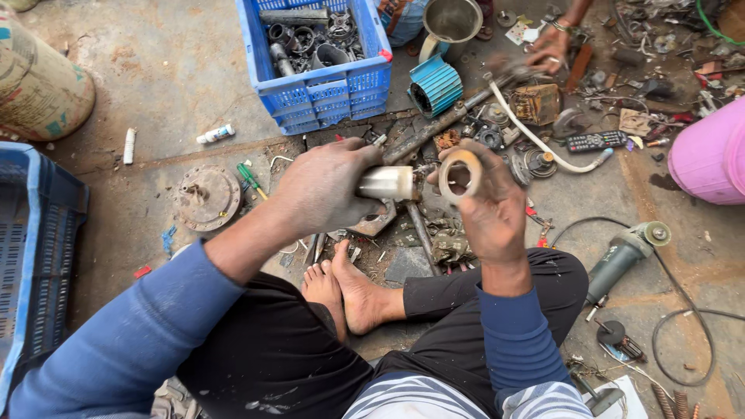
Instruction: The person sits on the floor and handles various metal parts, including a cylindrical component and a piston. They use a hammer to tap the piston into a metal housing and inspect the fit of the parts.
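Note:
My left hand (326, 186) is closed around a short shiny metal cylinder (386, 183), whose end points right. My right hand (489, 203) holds a pale ring-shaped part (459, 174) upright, just right of the cylinder's end, with a small gap between them. Both hands hover above my crossed legs and bare feet (349, 291), over a heap of greasy metal parts on the concrete floor. Another person's hand (549, 48) rests on parts at the top right.
A blue crate (326, 89) full of metal parts stands ahead. Around it lie a blue finned motor housing (434, 85), a round rusty plate (206, 197), a white hose (543, 147), a remote control (596, 140), an angle grinder (625, 252) with its cable, and a pink tub (710, 155).

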